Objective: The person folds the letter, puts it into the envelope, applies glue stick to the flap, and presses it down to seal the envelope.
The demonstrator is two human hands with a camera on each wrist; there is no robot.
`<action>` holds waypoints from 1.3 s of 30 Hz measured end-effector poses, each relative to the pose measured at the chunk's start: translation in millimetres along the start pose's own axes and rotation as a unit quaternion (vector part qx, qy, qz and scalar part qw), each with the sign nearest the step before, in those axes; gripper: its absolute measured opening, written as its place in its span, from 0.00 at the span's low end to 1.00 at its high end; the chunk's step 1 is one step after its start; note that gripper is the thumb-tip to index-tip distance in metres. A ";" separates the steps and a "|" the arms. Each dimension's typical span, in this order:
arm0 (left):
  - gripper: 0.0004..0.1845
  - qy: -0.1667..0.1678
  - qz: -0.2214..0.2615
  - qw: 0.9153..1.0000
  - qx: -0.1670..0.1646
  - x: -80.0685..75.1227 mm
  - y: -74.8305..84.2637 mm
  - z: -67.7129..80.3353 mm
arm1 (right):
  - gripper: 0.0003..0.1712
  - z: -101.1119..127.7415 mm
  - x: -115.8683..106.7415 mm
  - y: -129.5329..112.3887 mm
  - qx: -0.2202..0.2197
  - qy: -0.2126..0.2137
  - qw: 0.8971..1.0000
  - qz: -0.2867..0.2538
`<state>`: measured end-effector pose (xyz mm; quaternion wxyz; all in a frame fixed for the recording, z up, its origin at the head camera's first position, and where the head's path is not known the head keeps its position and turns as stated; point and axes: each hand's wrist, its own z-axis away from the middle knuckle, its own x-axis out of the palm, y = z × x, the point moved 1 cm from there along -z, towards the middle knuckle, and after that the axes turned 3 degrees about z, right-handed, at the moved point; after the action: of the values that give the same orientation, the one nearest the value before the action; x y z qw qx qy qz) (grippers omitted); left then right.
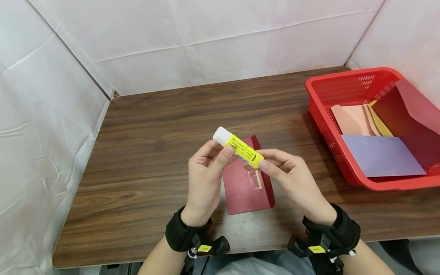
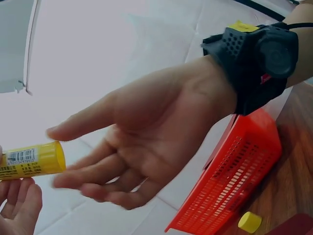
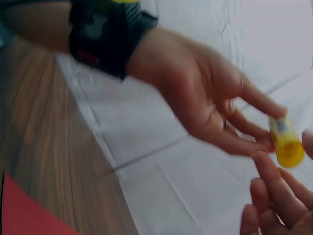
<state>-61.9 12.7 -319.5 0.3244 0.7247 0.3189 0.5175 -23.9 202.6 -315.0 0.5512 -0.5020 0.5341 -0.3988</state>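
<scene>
My left hand (image 1: 207, 175) pinches a yellow glue stick (image 1: 243, 149) between thumb and fingers, near its white end. The stick is tilted, white end up and to the left. Thumb and fingers of my right hand (image 1: 292, 177) are around its lower yellow end; the left wrist view is blurred there. Beneath the hands lies a dark red envelope (image 1: 242, 200) with its flap to the right and a pale strip on it. In the left wrist view a small yellow cap (image 2: 250, 222) lies on the table; the head view does not show it.
A red plastic basket (image 1: 354, 179) stands at the right of the wooden table (image 1: 144, 172). It holds a purple envelope (image 1: 383, 154), pink and yellow paper pieces and dark red envelopes (image 1: 403, 114). White sheeting (image 1: 206, 38) walls the back and sides.
</scene>
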 end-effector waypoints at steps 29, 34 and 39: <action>0.25 0.013 0.025 0.999 0.015 9.9 -4.2 5.3 | 0.22 5.3 20.0 1.3 -0.231 0.151 0.961 0.031; 0.35 -0.003 -0.004 0.999 0.031 8.9 -4.8 5.2 | 0.20 5.4 18.8 -0.3 -0.223 0.145 0.964 0.021; 0.35 -0.033 -0.063 0.995 0.073 8.0 -4.1 8.7 | 0.12 7.4 13.0 1.4 -0.060 -0.002 0.977 -0.205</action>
<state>-52.1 20.3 -320.6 0.3129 0.7417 0.3897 0.4473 -15.2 191.1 -319.4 0.4277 -0.6337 0.4413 -0.4699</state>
